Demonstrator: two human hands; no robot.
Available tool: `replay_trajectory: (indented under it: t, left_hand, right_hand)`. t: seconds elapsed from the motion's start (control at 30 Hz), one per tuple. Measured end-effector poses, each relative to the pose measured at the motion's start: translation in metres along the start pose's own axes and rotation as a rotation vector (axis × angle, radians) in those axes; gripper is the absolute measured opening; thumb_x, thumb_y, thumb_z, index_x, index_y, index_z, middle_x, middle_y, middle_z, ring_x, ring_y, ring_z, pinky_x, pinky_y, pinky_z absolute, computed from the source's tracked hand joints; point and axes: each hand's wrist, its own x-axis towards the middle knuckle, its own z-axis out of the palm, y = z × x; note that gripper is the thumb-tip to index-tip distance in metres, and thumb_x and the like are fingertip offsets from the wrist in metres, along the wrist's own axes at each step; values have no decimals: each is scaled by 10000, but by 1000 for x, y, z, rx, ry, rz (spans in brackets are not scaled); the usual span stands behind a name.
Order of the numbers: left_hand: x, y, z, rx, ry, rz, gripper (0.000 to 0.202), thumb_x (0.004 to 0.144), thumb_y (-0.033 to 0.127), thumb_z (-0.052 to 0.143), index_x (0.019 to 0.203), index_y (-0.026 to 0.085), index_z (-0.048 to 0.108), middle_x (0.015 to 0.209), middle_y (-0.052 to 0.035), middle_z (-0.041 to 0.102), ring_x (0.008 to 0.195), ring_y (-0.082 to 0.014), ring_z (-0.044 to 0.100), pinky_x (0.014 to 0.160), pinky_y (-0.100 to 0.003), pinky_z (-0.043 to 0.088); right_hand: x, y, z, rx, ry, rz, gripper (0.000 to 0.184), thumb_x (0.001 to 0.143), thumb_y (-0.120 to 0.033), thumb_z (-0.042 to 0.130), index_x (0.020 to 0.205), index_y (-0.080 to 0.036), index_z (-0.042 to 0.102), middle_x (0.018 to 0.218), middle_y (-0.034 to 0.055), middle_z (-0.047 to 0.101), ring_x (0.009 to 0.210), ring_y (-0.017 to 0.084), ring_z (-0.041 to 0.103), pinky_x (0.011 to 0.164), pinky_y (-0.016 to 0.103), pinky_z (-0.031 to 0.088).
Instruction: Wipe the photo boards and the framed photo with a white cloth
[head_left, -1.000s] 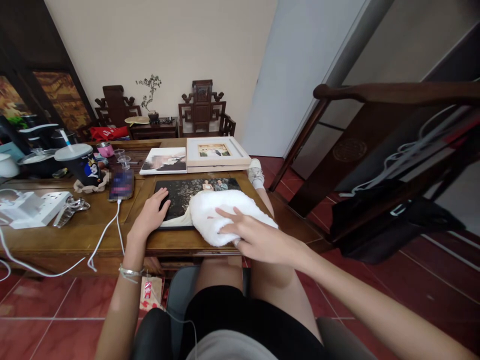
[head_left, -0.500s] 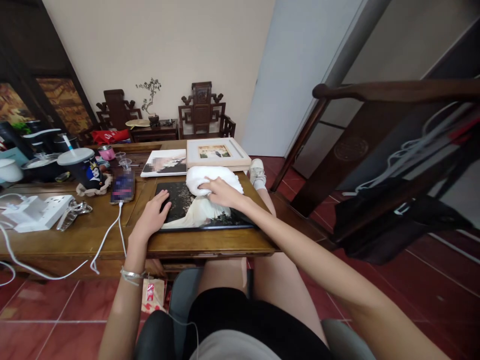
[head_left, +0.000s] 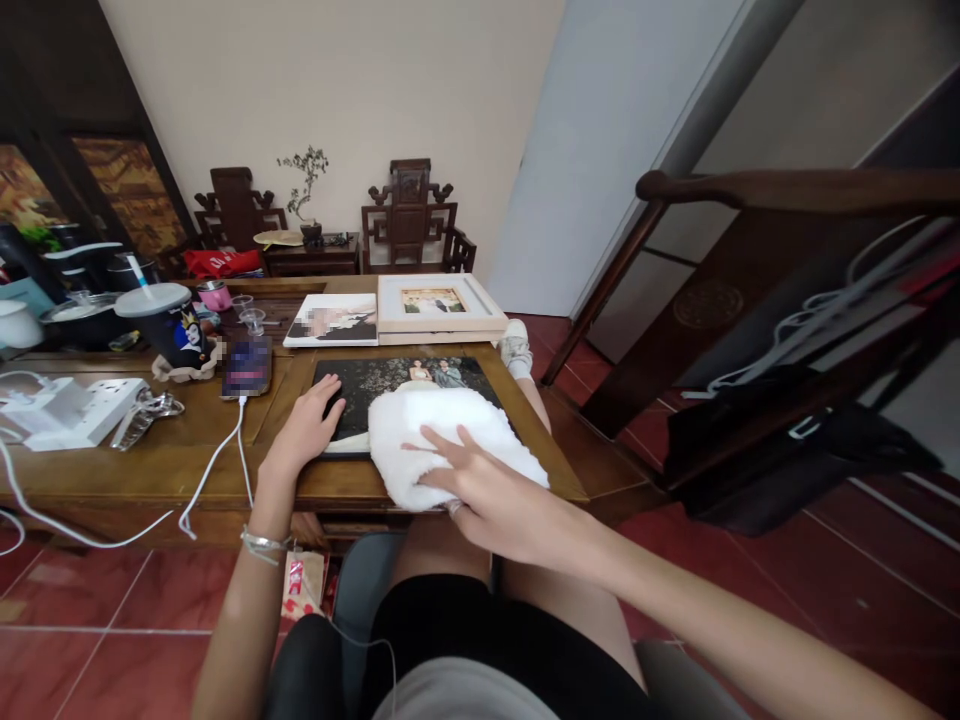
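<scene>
The wooden table (head_left: 330,490) bears a dark photo panel (head_left: 364,380), its near right part under a white cloth (head_left: 405,425). Beyond, a red bundle (head_left: 221,263) shows white markings too small to read. A lidded cup (head_left: 169,332) printed with a crowned figure holds a straw (head_left: 139,270), contents hidden. The right hand (head_left: 487,490) grips the cloth, fingers splayed; the left hand (head_left: 307,425) lies loosely spread on the panel's left edge.
</scene>
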Motion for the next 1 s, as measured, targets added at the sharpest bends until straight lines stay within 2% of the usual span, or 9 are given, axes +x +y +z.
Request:
replay_trajectory:
  t: [0.13, 0.27, 0.43, 0.57, 0.67, 0.73, 0.83, 0.9, 1.0]
  left_hand:
    - [0, -1, 0, -6, 2, 7, 467, 935, 327, 415, 1286, 61, 571, 1426, -180, 505, 1372, -252, 427, 1168, -428, 304]
    - [0, 0, 0, -7, -3, 2, 478, 937, 327, 410, 1295, 51, 565, 1428, -185, 501, 1371, -259, 429, 1165, -433, 309]
    - [0, 1, -2, 0, -3, -4, 481, 939, 333, 405, 1299, 56, 564, 1430, -181, 500, 1367, -252, 434, 1163, -422, 312]
    - [-1, 2, -2, 3, -7, -8, 482, 937, 327, 405, 1300, 51, 562, 1425, -185, 504, 1368, -246, 433, 1163, -413, 313]
    - [-1, 2, -2, 4, -4, -8, 490, 937, 324, 400, 1296, 32, 561, 1416, -198, 509, 1366, -250, 436, 1161, -414, 318]
    - [-1, 1, -1, 4, -1, -5, 476, 939, 326, 399, 1296, 59, 564, 1421, -180, 509, 1367, -247, 435, 1158, -428, 322]
    - [-1, 1, -1, -2, 1, 0, 457, 938, 328, 404, 1300, 102, 566, 1432, -151, 505, 1372, -246, 429, 1157, -448, 319]
    - [-2, 2, -1, -4, -4, -2, 465, 934, 324, 404, 1301, 86, 564, 1433, -161, 501, 1373, -251, 427, 1162, -447, 312]
    - [-1, 2, -2, 0, -12, -8, 472, 931, 320, 400, 1299, 74, 566, 1433, -169, 499, 1372, -253, 427, 1166, -445, 305]
  right_hand:
    - [19, 7, -3, 23, -6, 14, 595, 700, 38, 410, 1233, -107, 631, 1422, 214, 499, 1439, 342, 252, 1126, 623, 228]
    - [59, 31, -4, 14, 28, 15, 597, 731, 20, 398, 1275, -111, 606, 1263, 188, 636, 1434, 326, 277, 1110, 600, 254]
    - [115, 66, -13, -47, 80, 44, 585, 733, -8, 423, 1260, -159, 627, 1231, 115, 673, 1288, 288, 499, 1046, 441, 374]
    - [139, 78, -19, -88, 103, 86, 566, 745, -23, 434, 1261, -141, 633, 1276, 118, 651, 1184, 275, 578, 998, 363, 405]
    - [138, 73, -15, -104, 115, 100, 572, 746, -18, 429, 1270, -140, 626, 1229, 127, 674, 1233, 294, 540, 1027, 408, 380]
    - [128, 65, -10, -113, 112, 101, 584, 746, -13, 419, 1281, -140, 614, 1199, 144, 683, 1283, 307, 494, 1054, 469, 347]
    - [103, 46, -2, -121, 92, 77, 568, 753, -15, 407, 1280, -106, 600, 1211, 202, 656, 1324, 332, 444, 1056, 558, 321]
    - [82, 33, 0, -114, 85, 38, 544, 756, -15, 403, 1258, -81, 602, 1246, 231, 626, 1343, 349, 418, 1054, 598, 311]
    - [52, 13, 1, -72, 75, -25, 528, 746, -5, 403, 1220, -86, 622, 1345, 224, 562, 1374, 356, 376, 1078, 632, 275]
